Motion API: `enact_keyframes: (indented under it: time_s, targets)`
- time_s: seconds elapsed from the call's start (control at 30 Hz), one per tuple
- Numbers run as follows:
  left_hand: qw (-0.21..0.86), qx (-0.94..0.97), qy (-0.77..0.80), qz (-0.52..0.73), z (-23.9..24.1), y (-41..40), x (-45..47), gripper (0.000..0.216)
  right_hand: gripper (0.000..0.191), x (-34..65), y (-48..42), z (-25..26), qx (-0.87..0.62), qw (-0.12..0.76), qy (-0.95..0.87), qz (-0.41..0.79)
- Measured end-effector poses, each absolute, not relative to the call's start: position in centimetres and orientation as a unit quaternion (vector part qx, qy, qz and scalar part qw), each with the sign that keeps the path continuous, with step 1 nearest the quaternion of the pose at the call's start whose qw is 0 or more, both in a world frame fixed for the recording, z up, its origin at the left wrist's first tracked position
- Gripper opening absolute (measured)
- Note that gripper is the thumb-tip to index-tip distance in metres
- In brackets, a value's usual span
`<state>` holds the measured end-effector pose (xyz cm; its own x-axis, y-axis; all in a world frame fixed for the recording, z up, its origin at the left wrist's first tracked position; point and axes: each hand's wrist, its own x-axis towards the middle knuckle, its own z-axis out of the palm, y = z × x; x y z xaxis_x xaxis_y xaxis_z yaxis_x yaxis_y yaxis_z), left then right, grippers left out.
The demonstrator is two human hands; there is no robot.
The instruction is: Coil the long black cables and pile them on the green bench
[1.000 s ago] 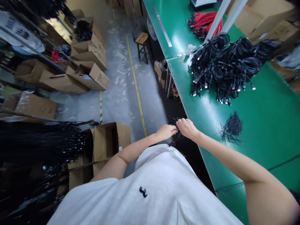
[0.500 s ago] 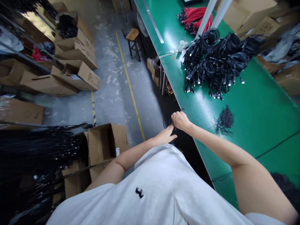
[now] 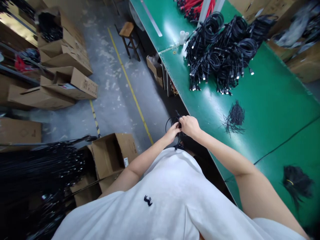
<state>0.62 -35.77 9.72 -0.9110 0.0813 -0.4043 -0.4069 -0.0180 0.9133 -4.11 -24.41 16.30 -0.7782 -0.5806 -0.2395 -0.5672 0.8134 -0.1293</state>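
A coiled black cable (image 3: 169, 122) hangs between my two hands, just off the edge of the green table and in front of my shirt. My left hand (image 3: 173, 132) is closed on the coil from the left. Against it, my right hand (image 3: 189, 126) has its fingers bent around the middle of the same cable. One dark cable end sticks up above the fingers and another dangles below. What lies between the fingertips is hidden. A loose pile of short black ties (image 3: 236, 115) lies on the table, right of my right hand.
Bundled black cables (image 3: 220, 55) and red cables (image 3: 190, 8) lie on the green table (image 3: 272, 110). A tied black bunch (image 3: 297, 182) is at its near right. Cardboard boxes (image 3: 113, 155) and hanging black cables (image 3: 37, 163) stand left. A wooden stool (image 3: 127, 30) is on the floor.
My left hand, fingers stretched out before, has closed on the cable beside my right hand. The coil now shows more clearly. The view has shifted, bringing the tied black bunch further in.
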Motion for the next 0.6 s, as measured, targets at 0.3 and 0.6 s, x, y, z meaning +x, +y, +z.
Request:
enact_keyframes:
  time_s: [0.3, 0.6]
  targets:
    - [0.118, -0.09, 0.681, 0.717, 9.9, -34.1, 0.8, 0.02, 0.03, -1.0, -21.0, 13.7, 0.122, 0.289, 0.672, -0.671]
    - [0.136, 0.115, 0.706, 0.686, 13.6, -33.5, 2.9, 0.041, 0.049, 2.7, -18.0, 14.6, 0.123, 0.361, 0.49, -0.784]
